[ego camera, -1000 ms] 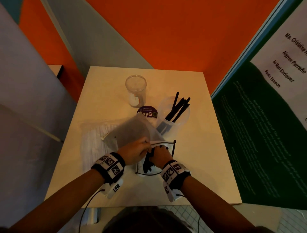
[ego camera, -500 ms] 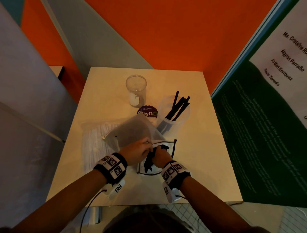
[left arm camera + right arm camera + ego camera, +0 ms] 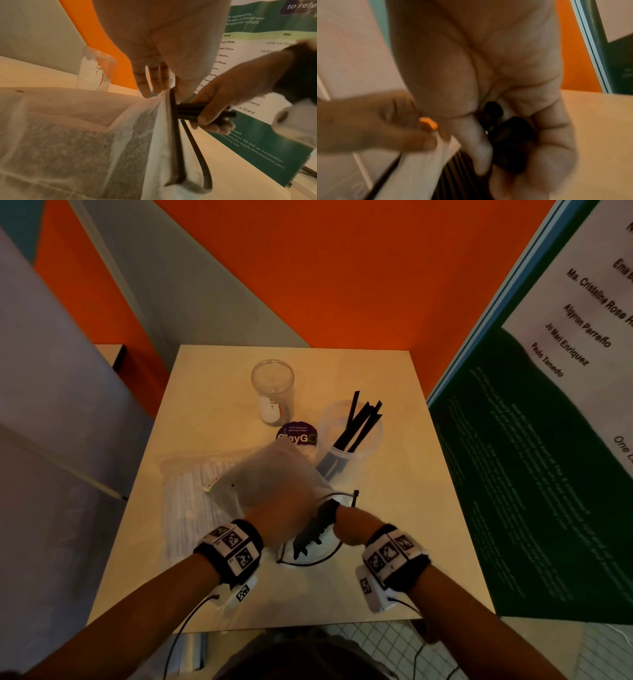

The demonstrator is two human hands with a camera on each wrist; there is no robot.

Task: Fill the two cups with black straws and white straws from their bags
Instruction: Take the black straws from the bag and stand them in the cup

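My left hand pinches the mouth of the translucent drawstring bag of black straws at the middle front of the table. My right hand grips a small bunch of black straws at the bag's opening, their ends showing in my palm. The bag's black drawstring hangs loose. A clear cup to the right holds several black straws. A second clear cup stands further back with no straws. The bag of white straws lies flat at the left.
A round purple sticker lies between the cups. A green and white poster board stands along the table's right side. An orange wall rises behind the table, and a grey panel stands at the left.
My right hand has drawn back toward me and to the right, pulling black straws out of the bag. The left hand keeps its hold on the bag's mouth.
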